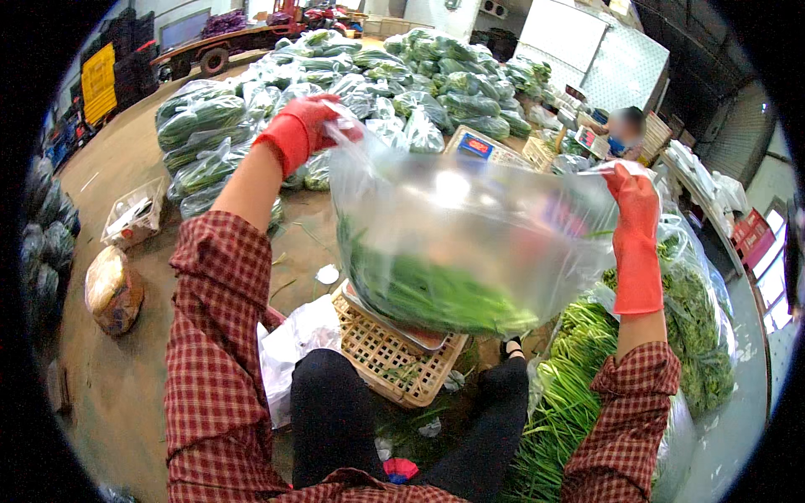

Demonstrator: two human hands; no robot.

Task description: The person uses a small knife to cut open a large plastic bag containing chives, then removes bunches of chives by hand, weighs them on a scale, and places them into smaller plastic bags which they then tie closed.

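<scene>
A large clear plastic bag hangs stretched between my raised hands, with long green leafy stalks lying along its bottom. My left hand, in a red rubber glove, grips the bag's upper left corner. In the same kind of glove, my right hand pinches the upper right corner. Below the bag, a scale's metal tray rests on an upturned beige plastic crate. Loose green stalks are heaped beside my right knee.
Bagged green vegetables are piled ahead. A white basket and a wrapped round bundle stand on the floor at left. White plastic bags lie by my left knee. Another person is at the far right, near a scale.
</scene>
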